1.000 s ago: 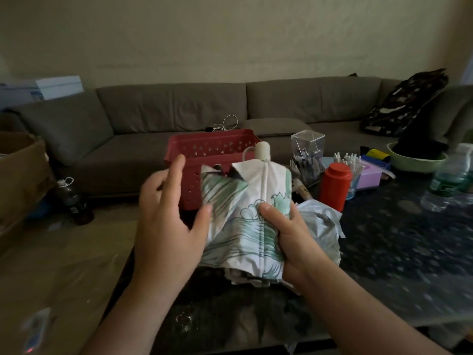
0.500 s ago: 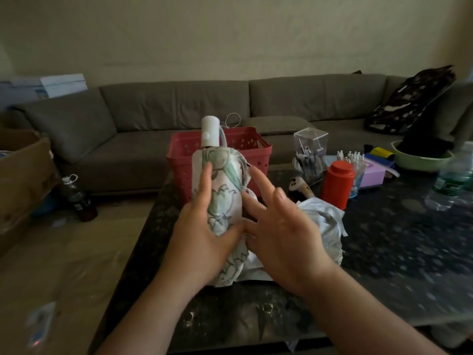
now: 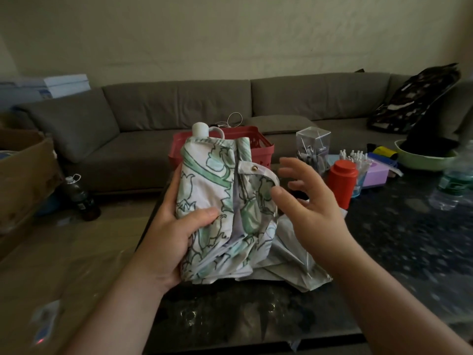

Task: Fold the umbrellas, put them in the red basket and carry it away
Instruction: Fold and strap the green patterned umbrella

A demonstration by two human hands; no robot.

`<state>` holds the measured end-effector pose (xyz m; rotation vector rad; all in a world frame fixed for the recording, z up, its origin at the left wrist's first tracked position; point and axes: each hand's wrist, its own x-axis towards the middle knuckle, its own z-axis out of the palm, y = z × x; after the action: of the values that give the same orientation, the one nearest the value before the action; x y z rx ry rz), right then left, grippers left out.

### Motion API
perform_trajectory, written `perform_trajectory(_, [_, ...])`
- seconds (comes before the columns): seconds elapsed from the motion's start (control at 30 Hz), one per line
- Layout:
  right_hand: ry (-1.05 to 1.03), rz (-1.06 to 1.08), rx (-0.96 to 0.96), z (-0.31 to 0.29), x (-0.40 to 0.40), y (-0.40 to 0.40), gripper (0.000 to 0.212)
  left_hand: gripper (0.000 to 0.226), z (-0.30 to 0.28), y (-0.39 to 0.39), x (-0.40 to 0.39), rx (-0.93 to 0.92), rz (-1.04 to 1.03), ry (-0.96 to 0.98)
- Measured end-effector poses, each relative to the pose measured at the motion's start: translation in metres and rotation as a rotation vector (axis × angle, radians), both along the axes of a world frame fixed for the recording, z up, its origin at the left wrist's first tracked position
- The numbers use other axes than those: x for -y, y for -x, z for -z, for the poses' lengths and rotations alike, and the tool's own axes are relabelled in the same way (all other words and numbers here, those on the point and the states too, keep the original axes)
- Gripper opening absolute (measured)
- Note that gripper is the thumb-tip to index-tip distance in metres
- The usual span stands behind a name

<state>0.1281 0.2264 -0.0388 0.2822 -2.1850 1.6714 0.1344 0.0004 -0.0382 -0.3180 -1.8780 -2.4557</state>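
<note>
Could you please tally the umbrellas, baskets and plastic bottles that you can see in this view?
Umbrellas: 2, the floral umbrella in the left hand and the pale umbrella on the table.
Baskets: 1, the red basket.
Plastic bottles: 2, the dark bottle and the clear bottle.
Total: 5

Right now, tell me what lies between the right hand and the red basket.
In the head view, the umbrella's snap strap hangs between the right hand and the red basket.

Dim light in here, and ahead of me a plain pale wall (image 3: 230, 34). A long grey-brown sofa (image 3: 179, 108) runs beneath it, turning a corner at my right. The dark speckled surface (image 3: 409, 239) sits before me; a tan floor (image 3: 64, 252) spreads left, with a cardboard box (image 3: 23, 175) at its edge.
</note>
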Motion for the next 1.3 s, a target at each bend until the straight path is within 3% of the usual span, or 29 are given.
perform_trajectory(0.13, [0.010,-0.083,-0.023,-0.006,0.003,-0.006,0.052,0.090,0.003,0.000,0.004,-0.063,0.079,0.047])
perform_trajectory(0.33, [0.126,-0.040,0.055,-0.012,0.007,-0.008,0.016,0.091,0.006,0.001,0.006,-0.139,0.186,0.061])
perform_trajectory(0.43, [0.236,-0.140,0.139,-0.013,0.000,-0.007,0.031,0.085,0.009,0.002,0.010,-0.058,0.244,-0.054])
perform_trajectory(0.57, [0.419,-0.270,0.263,-0.018,-0.002,-0.007,0.024,0.057,0.022,-0.002,0.018,0.302,0.541,-0.401])
perform_trajectory(0.7, [0.396,-0.262,0.297,-0.018,0.000,-0.007,0.018,0.059,0.030,0.000,0.023,0.186,0.529,-0.459])
perform_trajectory(0.77, [0.169,-0.097,0.200,-0.011,0.000,-0.004,0.019,0.058,0.028,-0.003,0.015,0.123,0.430,-0.443])
perform_trajectory(0.83, [-0.182,0.270,-0.142,-0.008,0.000,-0.004,0.022,0.064,0.032,0.006,0.001,0.127,0.311,-0.270])
perform_trajectory(0.87, [-0.314,0.414,-0.399,-0.009,0.000,-0.006,0.017,0.072,0.032,0.010,-0.001,0.214,0.393,-0.275])
perform_trajectory(0.93, [-0.455,0.422,-0.667,-0.011,0.003,-0.009,0.012,0.077,0.029,0.010,-0.002,0.064,0.312,-0.243])
perform_trajectory(0.97, [-0.452,0.340,-0.633,-0.010,0.005,-0.011,0.013,0.077,0.028,0.008,-0.005,0.023,0.277,-0.221])
perform_trajectory(1.13, [-0.180,0.018,-0.004,0.001,0.018,-0.011,0.009,0.080,0.027,0.006,-0.005,-0.099,0.151,-0.115])
perform_trajectory(1.3, [0.039,-0.109,0.201,0.003,0.026,-0.009,0.009,0.091,0.024,0.000,-0.011,-0.255,0.083,0.009])
